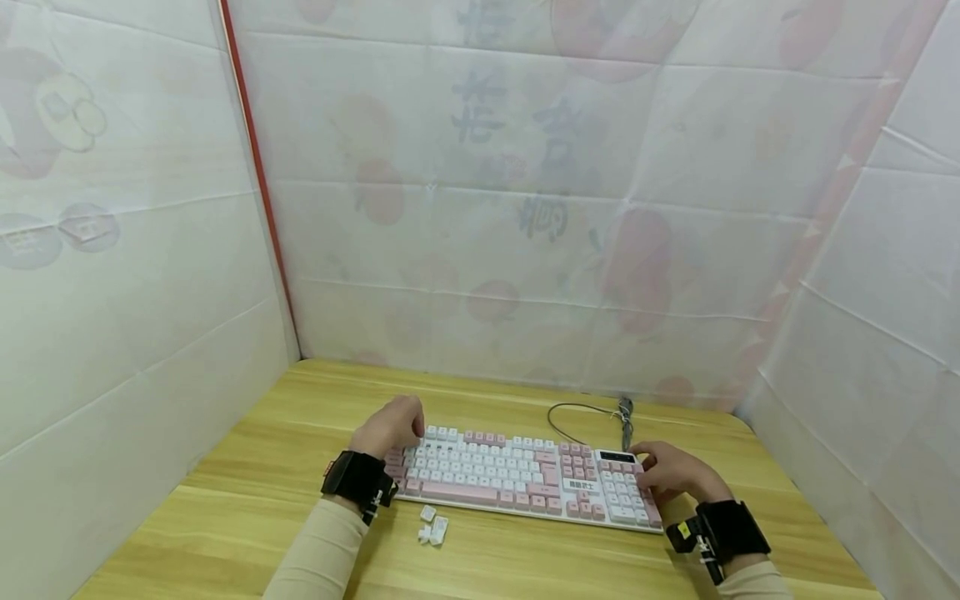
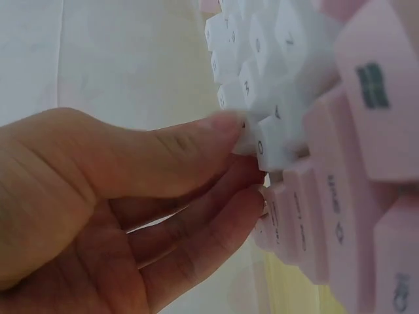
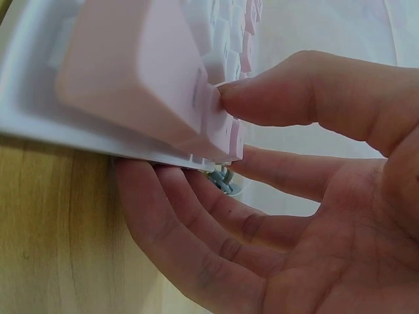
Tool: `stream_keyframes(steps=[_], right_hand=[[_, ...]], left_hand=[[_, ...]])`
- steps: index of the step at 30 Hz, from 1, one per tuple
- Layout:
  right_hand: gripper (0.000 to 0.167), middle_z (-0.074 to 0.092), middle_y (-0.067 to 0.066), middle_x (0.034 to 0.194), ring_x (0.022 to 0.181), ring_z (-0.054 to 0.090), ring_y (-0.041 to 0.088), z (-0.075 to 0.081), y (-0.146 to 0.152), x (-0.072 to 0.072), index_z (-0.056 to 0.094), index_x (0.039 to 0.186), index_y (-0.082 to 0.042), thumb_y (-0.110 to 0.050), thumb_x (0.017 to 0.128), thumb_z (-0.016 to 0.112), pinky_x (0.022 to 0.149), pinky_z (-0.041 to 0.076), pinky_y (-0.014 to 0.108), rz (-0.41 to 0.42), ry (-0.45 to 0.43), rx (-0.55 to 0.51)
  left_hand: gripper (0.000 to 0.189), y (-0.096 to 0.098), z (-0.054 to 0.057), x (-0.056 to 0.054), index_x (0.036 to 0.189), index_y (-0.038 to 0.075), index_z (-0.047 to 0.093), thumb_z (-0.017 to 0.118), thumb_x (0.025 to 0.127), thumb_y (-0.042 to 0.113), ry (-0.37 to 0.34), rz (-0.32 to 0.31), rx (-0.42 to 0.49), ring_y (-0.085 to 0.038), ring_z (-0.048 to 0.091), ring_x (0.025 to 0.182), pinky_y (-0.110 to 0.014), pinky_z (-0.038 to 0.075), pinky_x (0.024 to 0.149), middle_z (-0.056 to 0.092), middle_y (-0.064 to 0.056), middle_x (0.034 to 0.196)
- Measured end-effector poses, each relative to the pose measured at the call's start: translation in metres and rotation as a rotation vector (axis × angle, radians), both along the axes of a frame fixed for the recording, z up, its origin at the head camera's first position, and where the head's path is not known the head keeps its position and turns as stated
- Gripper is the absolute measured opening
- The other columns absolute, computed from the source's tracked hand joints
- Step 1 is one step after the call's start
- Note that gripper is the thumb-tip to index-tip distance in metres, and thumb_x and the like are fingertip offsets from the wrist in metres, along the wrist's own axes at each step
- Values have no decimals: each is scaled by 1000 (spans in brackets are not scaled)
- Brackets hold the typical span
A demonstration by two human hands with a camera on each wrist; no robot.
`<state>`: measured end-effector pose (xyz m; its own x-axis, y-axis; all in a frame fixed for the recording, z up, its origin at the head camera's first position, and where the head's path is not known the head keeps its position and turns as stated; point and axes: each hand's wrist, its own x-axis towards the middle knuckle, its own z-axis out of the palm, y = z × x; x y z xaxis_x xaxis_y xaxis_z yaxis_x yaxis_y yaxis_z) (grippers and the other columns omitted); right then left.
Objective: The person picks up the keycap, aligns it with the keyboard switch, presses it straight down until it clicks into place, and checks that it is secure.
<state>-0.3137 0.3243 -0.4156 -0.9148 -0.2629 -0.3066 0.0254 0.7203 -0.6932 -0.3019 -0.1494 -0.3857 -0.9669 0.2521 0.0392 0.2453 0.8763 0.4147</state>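
A white and pink keyboard (image 1: 480, 475) lies on the wooden table. At its upper left corner, my left hand (image 1: 390, 429) bends over the keys. In the left wrist view, its thumb (image 2: 226, 127) and curled fingers close around a white keycap (image 2: 243, 140), whose far side is hidden. My right hand (image 1: 671, 468) grips the keyboard's right edge. The right wrist view shows the right thumb (image 3: 245, 101) on a pink key (image 3: 219, 124) and several fingers against the underside of the edge. A few loose white keycaps (image 1: 438, 531) lie in front of the keyboard.
A grey cable (image 1: 626, 417), partly bundled, lies behind the keyboard on the wooden table (image 1: 247, 500). Pale printed sheets (image 1: 480, 250) enclose the table at the back and both sides. A red strip (image 1: 258, 167) runs down the back left corner.
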Motion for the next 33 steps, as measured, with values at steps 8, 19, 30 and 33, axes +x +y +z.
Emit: stream_keyframes(steps=[8,19,30,33], right_hand=[[70,59,29,120,90,64,27,0,-1,-1,38,149,14,0,88,69,75,60,45,-1,6,3],[68,61,25,117,90,63,26,-2,-1,1,40,148,14,-2,89,71,76,60,44,-6,26,26],[68,60,27,117,92,65,28,1,-1,3,37,149,15,-1,91,68,76,59,46,13,8,2],[68,61,26,116,91,65,28,1,-2,3,37,149,15,-1,91,68,76,59,46,9,9,1]], left_hand=[[15,0,-4,-2,80,6,75,77,84,-9,27,-6,16,-17,54,69,-33,47,66,67,-4,79],[15,0,-6,1,76,6,77,79,84,-7,38,15,42,-17,58,66,-32,49,65,71,-5,79],[13,-1,-6,0,83,5,77,81,82,-7,31,7,58,-16,59,71,-35,53,69,69,-3,81],[13,-1,-4,0,85,5,78,80,83,-7,37,9,50,-16,60,73,-35,54,70,71,-4,83]])
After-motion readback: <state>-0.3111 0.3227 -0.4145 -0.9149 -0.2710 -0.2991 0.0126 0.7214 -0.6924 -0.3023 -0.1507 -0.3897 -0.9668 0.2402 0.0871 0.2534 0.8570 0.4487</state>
